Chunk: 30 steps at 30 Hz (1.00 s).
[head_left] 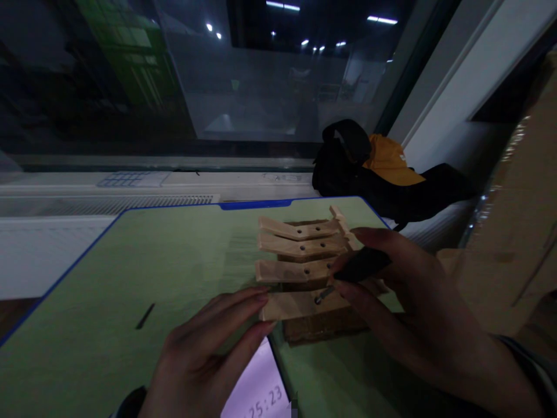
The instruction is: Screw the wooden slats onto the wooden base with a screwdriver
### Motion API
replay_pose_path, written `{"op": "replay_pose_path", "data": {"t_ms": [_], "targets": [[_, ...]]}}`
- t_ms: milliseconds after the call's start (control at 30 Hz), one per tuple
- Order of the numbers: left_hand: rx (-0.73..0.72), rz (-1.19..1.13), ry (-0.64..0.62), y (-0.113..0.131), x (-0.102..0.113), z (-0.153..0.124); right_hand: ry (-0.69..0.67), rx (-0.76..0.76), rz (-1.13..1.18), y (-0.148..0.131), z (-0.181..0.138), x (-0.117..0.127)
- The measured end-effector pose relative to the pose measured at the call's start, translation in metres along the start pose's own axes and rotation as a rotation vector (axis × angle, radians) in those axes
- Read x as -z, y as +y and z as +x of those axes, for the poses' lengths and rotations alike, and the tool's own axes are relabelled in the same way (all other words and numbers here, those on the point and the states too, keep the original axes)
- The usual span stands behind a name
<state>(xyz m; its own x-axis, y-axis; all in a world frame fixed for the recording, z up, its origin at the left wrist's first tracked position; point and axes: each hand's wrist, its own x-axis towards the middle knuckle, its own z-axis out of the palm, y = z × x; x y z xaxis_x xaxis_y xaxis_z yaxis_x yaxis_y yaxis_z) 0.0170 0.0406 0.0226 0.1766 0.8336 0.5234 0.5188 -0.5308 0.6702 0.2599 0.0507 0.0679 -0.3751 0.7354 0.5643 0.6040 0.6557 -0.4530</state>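
Observation:
A small wooden assembly [300, 255] of several light slats over a dark cork-like base sits on the green table [130, 278]. My left hand [209, 354] pinches the left end of the nearest slat [296, 305] between thumb and fingers. My right hand [413, 307] grips a black-handled screwdriver [361, 266], its metal tip [324, 295] resting on a hole in that nearest slat.
A phone [259, 389] with a lit timer screen lies under my left hand. A thin dark stick [145, 316] lies on the table at left. A black bag [374, 180] with an orange cap [389, 162] rests on the windowsill. Cardboard [517, 232] stands at right.

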Motion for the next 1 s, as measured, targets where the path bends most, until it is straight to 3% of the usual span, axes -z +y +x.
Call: {"op": "replay_pose_path", "data": {"t_ms": [300,1000], "targets": [[-0.051,0.012,0.009,0.004,-0.001,0.005,-0.025,0.034,-0.138,-0.001,0.005,0.002],[-0.025,-0.004,0.034,0.003,-0.003,0.006,-0.014,0.086,-0.076,-0.002,0.009,0.002]]}}
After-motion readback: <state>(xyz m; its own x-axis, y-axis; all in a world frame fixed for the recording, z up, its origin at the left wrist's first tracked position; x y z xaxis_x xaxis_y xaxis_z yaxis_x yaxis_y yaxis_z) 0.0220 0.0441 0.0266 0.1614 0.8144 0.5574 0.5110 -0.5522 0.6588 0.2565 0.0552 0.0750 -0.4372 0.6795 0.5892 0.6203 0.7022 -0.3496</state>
